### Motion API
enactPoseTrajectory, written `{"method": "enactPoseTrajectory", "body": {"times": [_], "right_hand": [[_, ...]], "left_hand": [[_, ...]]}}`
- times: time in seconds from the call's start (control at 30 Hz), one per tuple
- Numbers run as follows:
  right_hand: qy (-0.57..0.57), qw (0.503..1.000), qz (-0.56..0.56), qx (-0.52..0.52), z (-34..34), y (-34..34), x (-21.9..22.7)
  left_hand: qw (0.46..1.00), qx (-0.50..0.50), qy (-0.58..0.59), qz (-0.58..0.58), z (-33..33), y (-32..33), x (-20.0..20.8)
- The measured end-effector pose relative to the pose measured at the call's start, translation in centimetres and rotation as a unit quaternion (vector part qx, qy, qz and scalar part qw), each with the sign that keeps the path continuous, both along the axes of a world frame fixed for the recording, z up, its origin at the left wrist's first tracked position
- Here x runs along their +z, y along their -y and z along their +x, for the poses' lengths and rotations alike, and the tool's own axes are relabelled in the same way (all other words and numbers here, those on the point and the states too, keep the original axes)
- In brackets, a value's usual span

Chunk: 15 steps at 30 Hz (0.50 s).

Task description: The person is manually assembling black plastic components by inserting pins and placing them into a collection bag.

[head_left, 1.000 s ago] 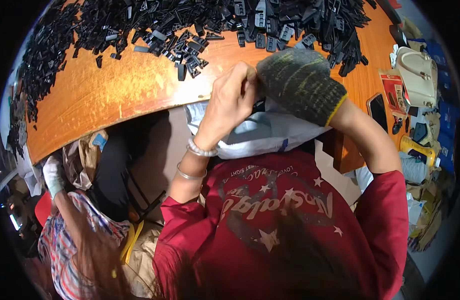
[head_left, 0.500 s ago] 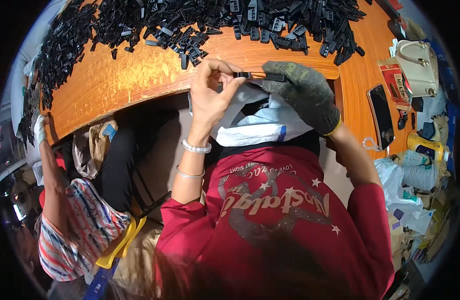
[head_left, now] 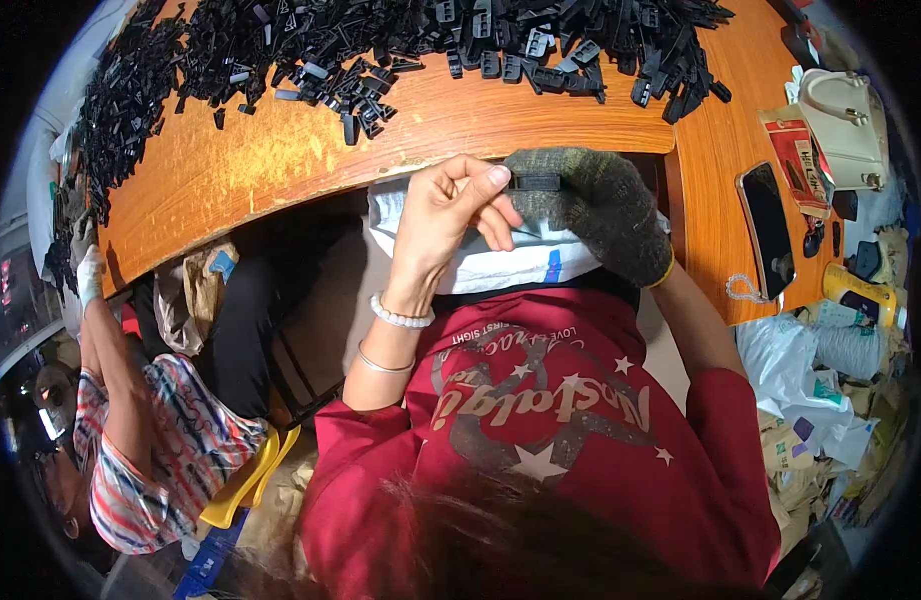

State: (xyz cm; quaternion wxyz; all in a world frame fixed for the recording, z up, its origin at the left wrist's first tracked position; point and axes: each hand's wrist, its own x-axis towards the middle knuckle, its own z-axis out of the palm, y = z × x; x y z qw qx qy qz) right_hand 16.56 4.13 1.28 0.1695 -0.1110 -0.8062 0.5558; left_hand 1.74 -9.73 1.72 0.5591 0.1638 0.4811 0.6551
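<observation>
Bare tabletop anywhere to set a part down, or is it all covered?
Free: the orange tabletop strip between the pile of black plastic parts and the near edge, left of the left hand; also a narrow band between the gloved right hand and the phone. Crowded: far edge and the right end.

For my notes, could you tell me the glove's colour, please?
Dark grey-green knit glove, head view.

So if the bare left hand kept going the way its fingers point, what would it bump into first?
The bare left hand points right, toward the small black plastic piece at its fingertips, with the dark knitted-glove right hand right behind it. Depth is hard to judge, but it would probably meet that piece first.
</observation>
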Motion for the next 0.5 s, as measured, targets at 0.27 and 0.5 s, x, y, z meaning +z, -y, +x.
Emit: {"method": "enactPoseTrajectory", "body": {"times": [0.27,0.5], "right_hand": [[0.191,0.981,-0.012,0.04,1.8,0.2,-0.4],[0.039,0.999,-0.011,-0.01,2.8,0.5,-1.0]], "left_hand": [[0.838,0.005,-0.536,-0.102,-1.6,-2.8,0.8],[0.615,0.026,-0.786,0.045,-2.4,-9.5,-0.2]]}}
